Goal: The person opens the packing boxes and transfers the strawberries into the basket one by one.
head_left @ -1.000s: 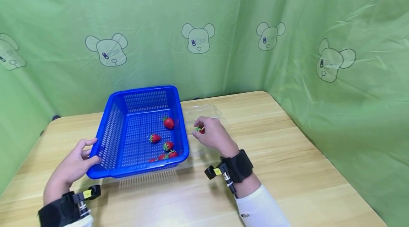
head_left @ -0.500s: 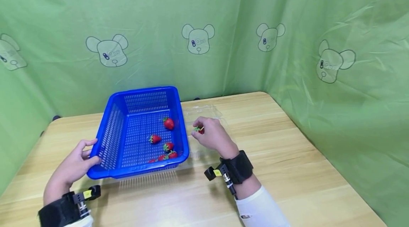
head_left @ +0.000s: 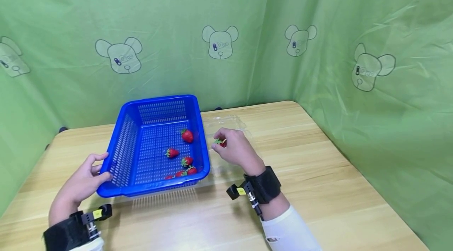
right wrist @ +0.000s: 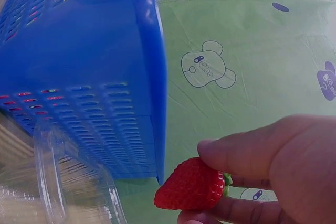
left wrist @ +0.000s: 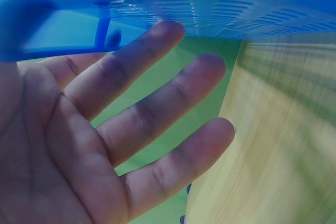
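Observation:
My left hand holds the left rim of a blue plastic basket, with the thumb over the edge. In the left wrist view its other fingers spread out fairly straight beneath the basket's side. Several strawberries lie in the basket, mostly gathered toward its near right corner. Just outside the right rim, my right hand pinches one strawberry between thumb and fingers. The right wrist view shows its red tip pointing away from the palm and its green leaves at the fingers.
A clear plastic clamshell box lies on the wooden table, right of the basket and partly behind the right hand. Green curtains with bear-head prints hang close behind the table and along its sides. The basket's shadow falls on the tabletop.

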